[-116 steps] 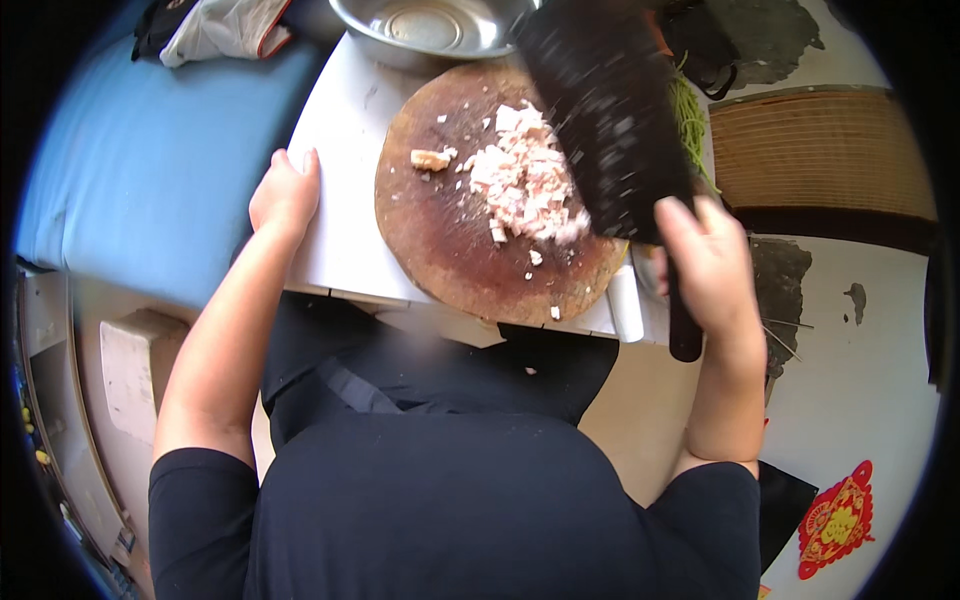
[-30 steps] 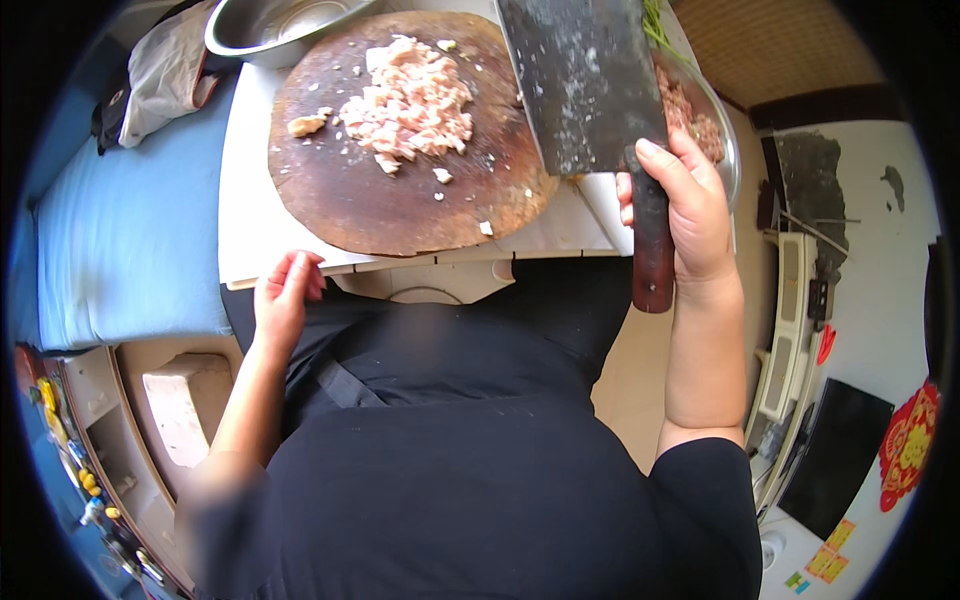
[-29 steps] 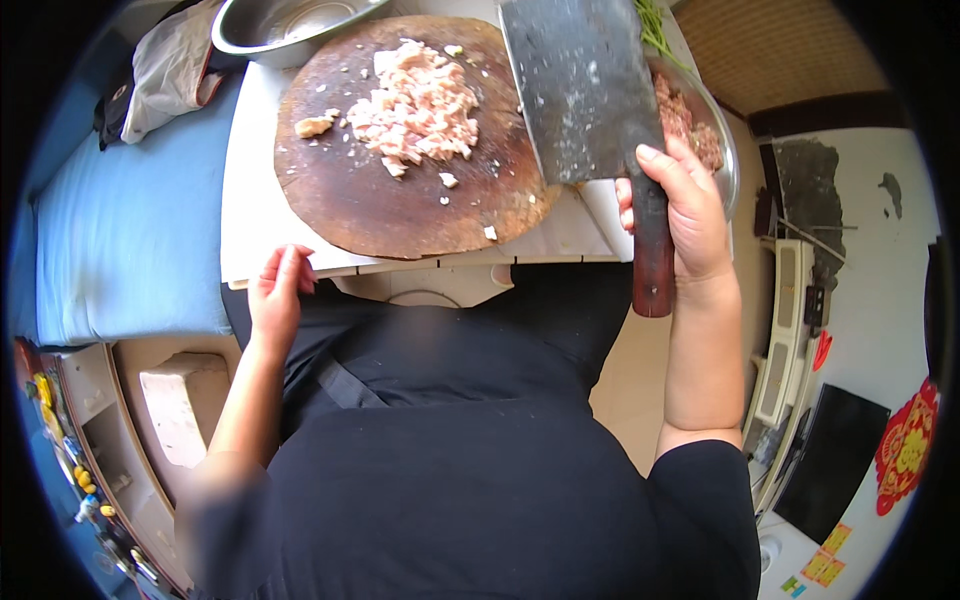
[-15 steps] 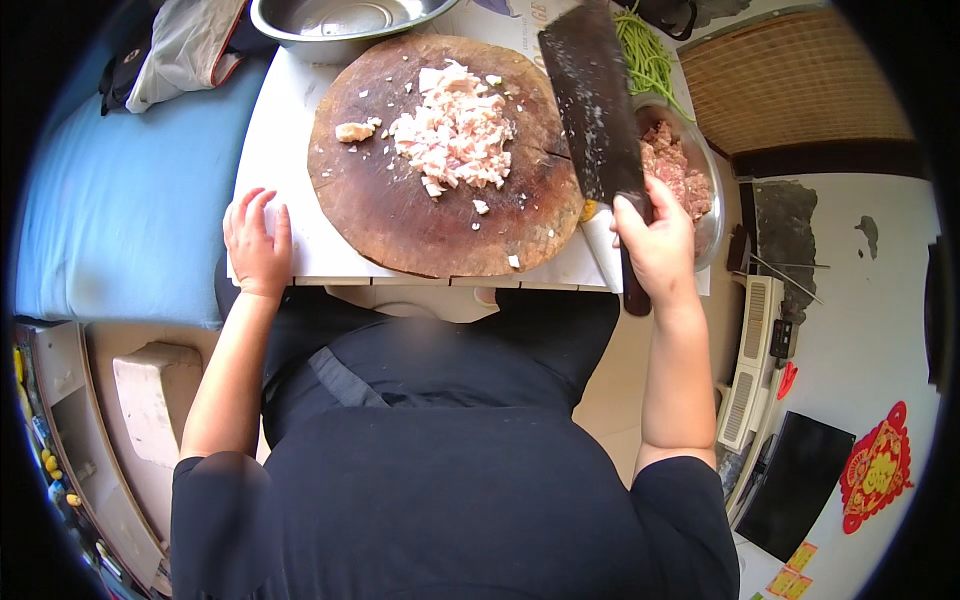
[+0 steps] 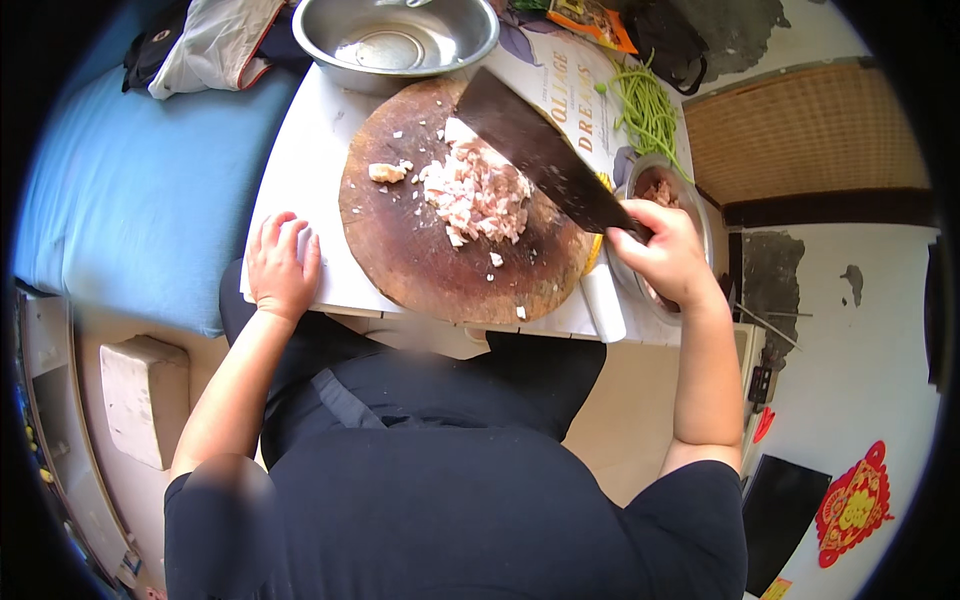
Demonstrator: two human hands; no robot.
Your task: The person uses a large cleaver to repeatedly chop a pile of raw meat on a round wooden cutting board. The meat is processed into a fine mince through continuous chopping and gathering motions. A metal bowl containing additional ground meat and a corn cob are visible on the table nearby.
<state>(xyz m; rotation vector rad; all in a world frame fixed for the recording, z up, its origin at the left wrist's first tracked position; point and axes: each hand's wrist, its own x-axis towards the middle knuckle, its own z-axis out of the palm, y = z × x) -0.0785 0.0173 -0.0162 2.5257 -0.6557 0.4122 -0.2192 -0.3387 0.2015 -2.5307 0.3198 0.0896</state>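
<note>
Head view: right fingers point(image 5: 650, 214) clasp cleaver point(image 5: 545, 158), shifted seemingly over meat point(image 5: 474, 198); left fingers point(image 5: 270, 234) spread.

The cleaver point(image 5: 545, 155) has swung leftward to the chopped meat point(image 5: 478, 195).

A chopping block point(image 5: 430, 280) sits at the near edge of the table point(image 5: 330, 135), with meat point(image 5: 475, 195) on its middle and a piece point(image 5: 388, 173) to the left. Behind the block, by the left edge, stands a basin point(image 5: 330, 65); along the right edge, beans point(image 5: 645, 108) lie behind a bowl point(image 5: 629, 274).
</note>
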